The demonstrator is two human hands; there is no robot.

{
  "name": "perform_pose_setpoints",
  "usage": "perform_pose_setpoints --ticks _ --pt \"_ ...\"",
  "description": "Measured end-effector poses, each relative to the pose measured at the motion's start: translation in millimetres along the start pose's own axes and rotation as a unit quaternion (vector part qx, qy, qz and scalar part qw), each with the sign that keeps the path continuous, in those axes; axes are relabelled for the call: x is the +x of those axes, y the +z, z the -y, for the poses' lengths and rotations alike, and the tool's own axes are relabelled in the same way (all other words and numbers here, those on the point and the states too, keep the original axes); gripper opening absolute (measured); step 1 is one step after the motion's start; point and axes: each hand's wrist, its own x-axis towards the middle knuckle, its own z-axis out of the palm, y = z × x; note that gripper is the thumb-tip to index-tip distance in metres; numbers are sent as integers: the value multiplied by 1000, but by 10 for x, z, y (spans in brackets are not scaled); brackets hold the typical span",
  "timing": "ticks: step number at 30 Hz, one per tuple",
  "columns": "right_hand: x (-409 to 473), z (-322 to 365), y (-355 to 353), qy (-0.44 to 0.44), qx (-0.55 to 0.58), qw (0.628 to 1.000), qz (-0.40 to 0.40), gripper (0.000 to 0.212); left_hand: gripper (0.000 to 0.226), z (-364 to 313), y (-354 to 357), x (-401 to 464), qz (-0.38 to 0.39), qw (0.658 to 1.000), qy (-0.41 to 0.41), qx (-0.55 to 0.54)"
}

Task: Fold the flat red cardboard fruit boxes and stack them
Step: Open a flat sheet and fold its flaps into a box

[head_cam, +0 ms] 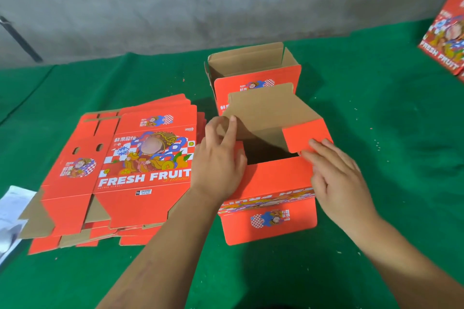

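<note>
A half-folded red fruit box (270, 223) stands in front of me with its top open and flaps partly turned in. My left hand (219, 158) lies on the box's left side, fingers straight, pressing the left flap inward. My right hand (336, 178) rests with straight fingers on the small red right flap (305, 134), pushing it over the opening. A brown rear flap (266, 108) tilts over the opening. Behind it stands another folded box (253, 70), open at the top. A pile of flat red boxes (120, 173) lies to the left.
Green cloth (376, 113) covers the table, with a grey wall behind. More red boxes (444, 40) stand at the far right edge. White plastic wrapping (12, 211) lies at the left edge beside the flat pile.
</note>
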Motion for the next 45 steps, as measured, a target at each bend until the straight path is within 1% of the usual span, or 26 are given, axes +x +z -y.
perform_pose_setpoints --ticks 2,5,7,8,10,12,14,16,19,22,23,24,26,27,28,29,31,32,33,35,37,39,41,42,44,45 --pt "-17 -21 10 -2 -33 999 20 41 65 -13 17 23 -7 999 0 -35" --pt "95 -15 -54 6 -59 997 39 39 55 29 55 -51 -52 976 -29 -211" --pt "246 -1 -118 62 8 998 28 55 46 43 62 -88 -83 954 -90 -273" --pt "334 7 -141 109 53 993 12 63 44 37 57 -87 -80 958 -120 -248" --pt "489 0 -124 183 83 980 -10 62 46 29 83 -74 -44 982 -136 -123" --pt "582 -7 -55 183 12 979 85 71 70 24 133 -55 20 990 -136 -41" --pt "655 -23 17 170 -47 965 193 92 84 9 161 -13 72 983 -158 -58" --pt "737 17 76 189 -101 959 186 98 79 -7 188 25 99 979 -171 -57" --pt "794 92 155 199 -183 949 163 100 73 -20 225 44 89 980 -178 -24" --pt "762 25 110 189 -111 961 169 100 71 20 242 20 19 967 -181 -177" --pt "774 -22 59 221 -37 961 163 99 73 49 235 10 2 940 -231 -251" --pt "797 -64 -6 279 57 947 150 99 75 67 206 12 7 892 -311 -327" --pt "846 -109 -155 423 245 864 120 100 79 61 113 28 80 749 -470 -460" --pt "851 -123 -234 472 324 810 123 92 78 48 67 25 103 688 -510 -507" --pt "846 -123 -319 503 385 764 125 78 72 21 10 12 105 653 -525 -535" --pt "835 -137 -391 520 417 737 115 69 60 -16 -41 -7 90 638 -526 -556" --pt "798 -238 -481 530 434 724 86 57 33 -69 -88 -54 50 625 -487 -608" --pt "761 -281 -514 524 447 720 78 49 28 -85 -98 -78 30 616 -451 -645" --pt "722 -320 -539 511 465 717 86 40 29 -98 -97 -103 4 599 -412 -686" --pt "617 -357 -576 469 480 728 139 28 49 -113 -95 -135 -50 570 -351 -741" --pt "490 -397 -553 415 471 757 182 36 69 -92 -47 -163 -60 595 -310 -739" --pt "382 -397 -506 358 461 785 207 45 70 -48 12 -180 -3 664 -308 -681" --pt "304 -397 -392 305 425 820 234 55 60 -10 73 -175 64 744 -338 -573" --pt "265 -392 -308 295 388 841 236 64 54 1 124 -181 77 768 -361 -523" --pt "196 -404 -101 310 246 900 182 76 53 30 229 -217 55 775 -390 -494" --pt "173 -392 -13 319 187 918 145 75 54 59 274 -229 40 775 -387 -498"
